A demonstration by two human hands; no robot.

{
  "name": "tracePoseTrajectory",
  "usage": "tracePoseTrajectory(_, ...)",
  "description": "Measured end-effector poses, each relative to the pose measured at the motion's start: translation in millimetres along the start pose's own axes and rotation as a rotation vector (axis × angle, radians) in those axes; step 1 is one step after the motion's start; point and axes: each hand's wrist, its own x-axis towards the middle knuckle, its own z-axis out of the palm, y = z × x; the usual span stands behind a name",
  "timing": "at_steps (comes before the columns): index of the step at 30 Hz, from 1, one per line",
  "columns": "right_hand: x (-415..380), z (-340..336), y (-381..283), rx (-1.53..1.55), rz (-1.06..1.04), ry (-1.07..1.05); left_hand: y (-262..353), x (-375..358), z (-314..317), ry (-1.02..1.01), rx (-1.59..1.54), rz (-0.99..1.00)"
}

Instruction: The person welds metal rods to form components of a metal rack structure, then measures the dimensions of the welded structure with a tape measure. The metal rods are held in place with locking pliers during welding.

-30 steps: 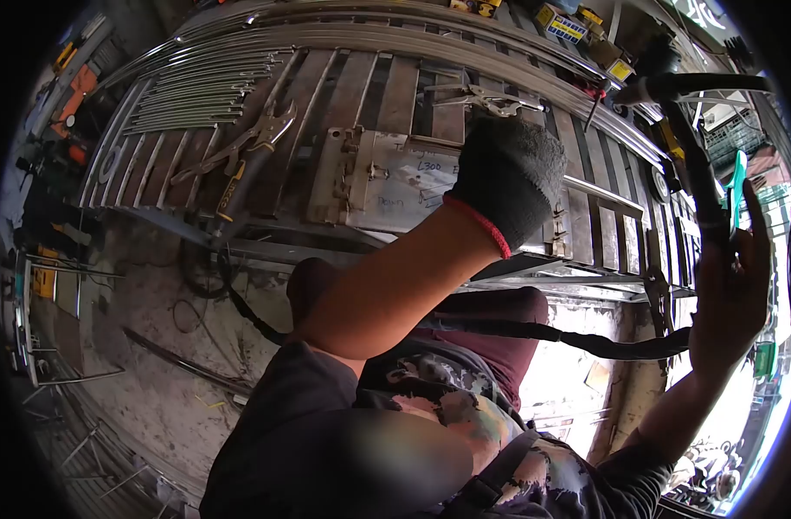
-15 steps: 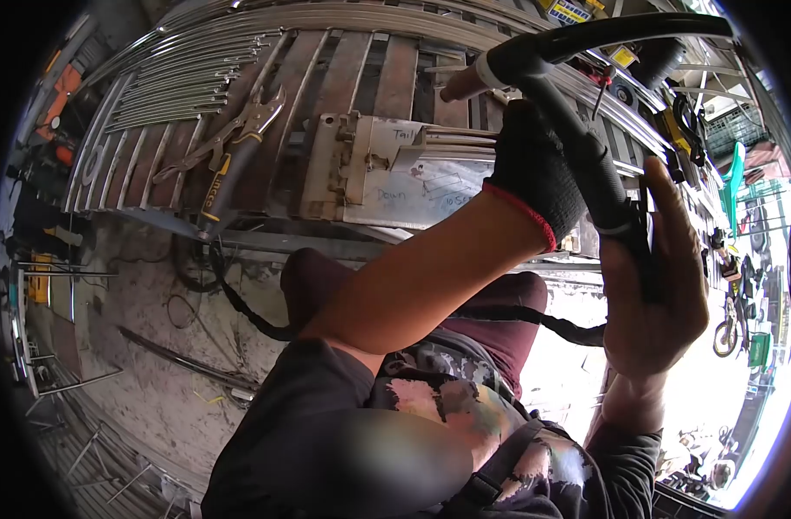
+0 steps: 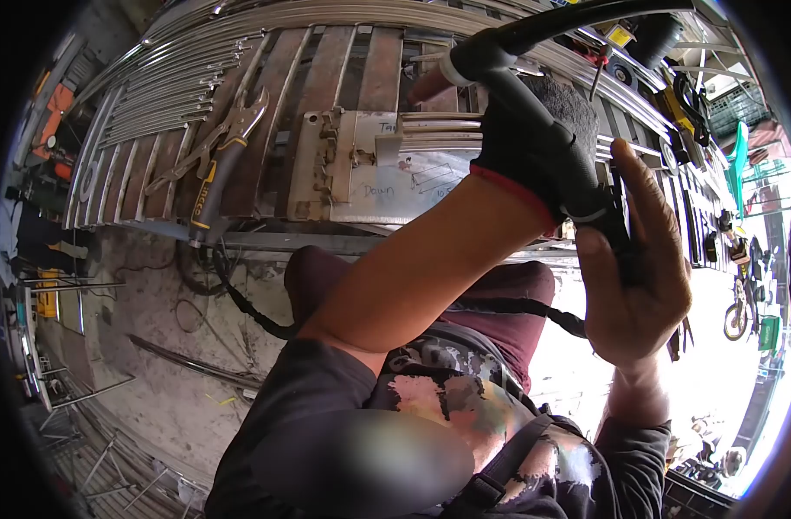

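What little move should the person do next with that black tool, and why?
Perhaps ease the black tool toward the metal strips: the right hand holds it, its tip appears just beyond them in this view, and the gloved left hand is at them, maybe steadying them.

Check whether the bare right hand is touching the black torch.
Touching. The head view shows the bare right hand holding the black torch, with the lower end of its handle lodged between thumb and fingers.
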Motion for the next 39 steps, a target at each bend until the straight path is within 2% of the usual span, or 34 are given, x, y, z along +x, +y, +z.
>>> tracePoseTrajectory(4,1.8,-0.4,-3.3,-0.088,-0.006,-0.066,1.1,3.3,1.4,0.037,0.001,0.017)
tracePoseTrajectory(14,4.5,-9.9,-6.5,-0.015,0.076,-0.186,2.6,3.6,5.7,0.068,-0.008,0.024)
tracePoseTrajectory(20,4.1,-2.8,-5.7,0.006,0.052,-0.100,1.6,2.4,7.2,0.070,-0.019,0.026)
tracePoseTrajectory(26,4.3,-14.2,-6.5,-0.059,0.054,-0.233,3.2,3.5,7.7,0.078,-0.020,0.031)
tracePoseTrajectory(31,5.2,-6.0,-4.5,0.003,0.035,-0.144,2.9,3.5,8.9,0.083,-0.023,0.035)
tracePoseTrajectory(39,9.5,-10.8,-6.7,0.004,0.059,-0.194,3.7,2.7,9.5,0.083,-0.032,0.043)
